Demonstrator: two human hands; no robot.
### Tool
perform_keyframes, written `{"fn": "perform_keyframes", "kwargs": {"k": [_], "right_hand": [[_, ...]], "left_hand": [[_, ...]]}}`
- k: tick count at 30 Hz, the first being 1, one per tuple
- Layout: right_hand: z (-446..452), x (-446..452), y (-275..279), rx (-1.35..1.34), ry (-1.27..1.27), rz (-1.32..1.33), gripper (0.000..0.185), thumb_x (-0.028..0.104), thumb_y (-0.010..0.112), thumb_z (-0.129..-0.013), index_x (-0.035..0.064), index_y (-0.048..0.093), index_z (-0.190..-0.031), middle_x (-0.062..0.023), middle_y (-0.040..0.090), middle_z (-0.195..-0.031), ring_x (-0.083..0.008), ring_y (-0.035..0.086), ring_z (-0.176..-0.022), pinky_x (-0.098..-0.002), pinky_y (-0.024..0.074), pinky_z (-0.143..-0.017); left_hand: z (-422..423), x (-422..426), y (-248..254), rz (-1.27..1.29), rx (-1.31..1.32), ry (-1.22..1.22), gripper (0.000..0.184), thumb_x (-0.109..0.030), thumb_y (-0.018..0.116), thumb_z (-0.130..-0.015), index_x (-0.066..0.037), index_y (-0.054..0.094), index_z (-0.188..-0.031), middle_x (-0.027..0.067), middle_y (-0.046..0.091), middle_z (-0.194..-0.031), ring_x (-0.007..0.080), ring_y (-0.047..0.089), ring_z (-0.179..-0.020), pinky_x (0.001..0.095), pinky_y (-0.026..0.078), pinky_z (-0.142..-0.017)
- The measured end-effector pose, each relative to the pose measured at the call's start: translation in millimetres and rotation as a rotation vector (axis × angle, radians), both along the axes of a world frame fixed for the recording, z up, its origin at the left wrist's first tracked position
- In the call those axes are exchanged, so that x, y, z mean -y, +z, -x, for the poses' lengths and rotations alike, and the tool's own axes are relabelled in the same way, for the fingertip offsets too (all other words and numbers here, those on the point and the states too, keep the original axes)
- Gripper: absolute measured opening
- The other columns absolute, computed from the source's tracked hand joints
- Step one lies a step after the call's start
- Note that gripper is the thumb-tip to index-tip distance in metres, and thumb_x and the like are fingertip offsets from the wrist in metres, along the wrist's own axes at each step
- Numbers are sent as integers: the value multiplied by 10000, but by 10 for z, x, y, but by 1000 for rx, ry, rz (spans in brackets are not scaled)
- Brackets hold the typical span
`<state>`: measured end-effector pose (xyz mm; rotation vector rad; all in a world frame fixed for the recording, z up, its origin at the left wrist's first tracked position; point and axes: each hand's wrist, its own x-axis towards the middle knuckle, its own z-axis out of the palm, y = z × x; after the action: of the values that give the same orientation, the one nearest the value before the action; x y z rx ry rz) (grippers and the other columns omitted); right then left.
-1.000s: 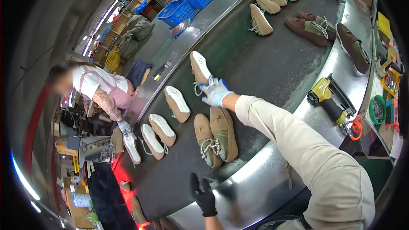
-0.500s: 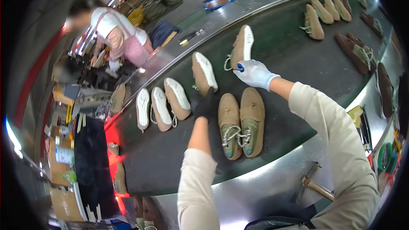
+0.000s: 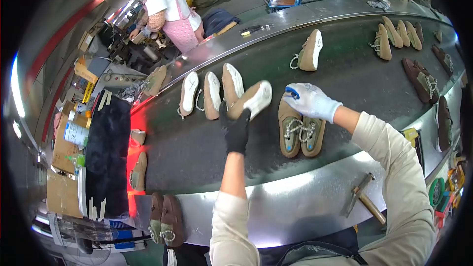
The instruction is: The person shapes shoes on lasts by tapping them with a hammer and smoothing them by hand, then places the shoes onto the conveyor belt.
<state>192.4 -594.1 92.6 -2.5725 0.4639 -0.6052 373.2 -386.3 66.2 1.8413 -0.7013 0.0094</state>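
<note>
My left hand (image 3: 237, 130), in a black glove, grips a tan shoe (image 3: 239, 107), tilted with its white sole (image 3: 261, 97) facing up. Just beyond it lie several tan shoes on their sides, among them one with a white sole (image 3: 188, 93). My right hand (image 3: 313, 102), in a white glove with blue on the finger side, is curled over the toe end of an upright pair of tan and green shoes (image 3: 290, 135) with rope laces. Whether it grips them is hidden. Farther back is another tan shoe (image 3: 310, 54) with a white sole.
Tan shoes (image 3: 384, 44) and brown shoes (image 3: 419, 79) lie along the right of the dark belt (image 3: 197, 162). A hammer (image 3: 362, 197) rests on the metal edge. Brown and green shoes (image 3: 167, 216) stand at lower left. Across the belt, a person (image 3: 172, 10) in a pink apron works.
My left hand has lifted a tan shoe off the belt and tipped it over. My right hand has left the far tan shoe and come back over the upright pair. The view has shifted.
</note>
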Motion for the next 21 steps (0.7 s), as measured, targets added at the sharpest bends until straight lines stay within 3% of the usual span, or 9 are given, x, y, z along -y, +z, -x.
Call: {"fn": "perform_keyframes", "kwargs": {"k": [2,7,8,13,21], "right_hand": [[318,-372,123,17,22,1,332,296,657,-953,37,652,-1160,-168,706,-1031,-390,681,-942,-443,538,-856],[1584,-1542,400,217,235,113,438,215,748,-874,18,643,-1251,-190,642,-1230,-375,655,-1084,-472,530,-948],[1745,-1645,377,219,231,114,438,215,748,-874,18,643,-1251,-190,642,-1230,-375,655,-1084,-472,530,-948],[2575,-2089,189,-15,-213,-58,535,130,722,-853,12,585,-1356,-233,538,-1416,-462,482,-1351,-532,384,-1142],[3110,-2626,-410,-105,-383,-14,563,93,631,-848,-23,550,-1393,-305,405,-1539,-554,379,-1406,-632,294,-1169]], "left_hand": [[327,-575,177,10,61,-4,791,-200,801,-825,11,459,-1506,242,527,-1497,382,551,-1309,423,454,-1102],[1642,-2290,754,-484,665,-61,706,-139,820,-728,-148,622,-1406,239,547,-1446,418,594,-1190,498,518,-978],[1796,-2446,674,-482,668,-65,706,-139,820,-728,-148,622,-1406,239,547,-1446,418,594,-1190,498,518,-978],[2561,-3148,197,-665,564,-140,573,-114,771,-767,-174,671,-1328,206,602,-1356,387,619,-1130,459,527,-949],[575,-2342,938,-240,316,-12,312,-140,586,-982,-2,689,-1242,189,704,-1256,321,684,-1042,384,539,-902]]}}
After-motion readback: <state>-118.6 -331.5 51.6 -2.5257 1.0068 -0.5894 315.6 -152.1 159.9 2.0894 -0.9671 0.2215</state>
